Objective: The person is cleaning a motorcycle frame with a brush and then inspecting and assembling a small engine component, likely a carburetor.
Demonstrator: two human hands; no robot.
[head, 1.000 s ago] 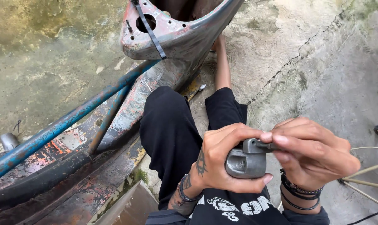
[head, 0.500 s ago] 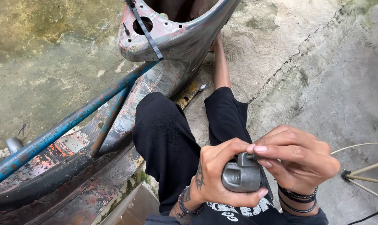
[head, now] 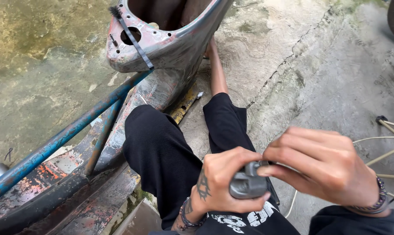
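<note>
Ground: cracked, stained concrete floor (head: 318,74).
Left hand (head: 221,182): grip clenched around a small rounded grey metal part (head: 247,185), held above the lap.
Right hand (head: 323,167): fingertips pinch the part's top.
Nearby: rusted scooter body shell (head: 171,39) and blue metal tube (head: 71,132) lying to the left.

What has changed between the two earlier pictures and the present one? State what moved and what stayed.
The view shifted, so both hands sit lower. The left hand grips the grey part as before; the right hand fingers now cover its top. The rusty frame and blue tube stayed put.
</note>
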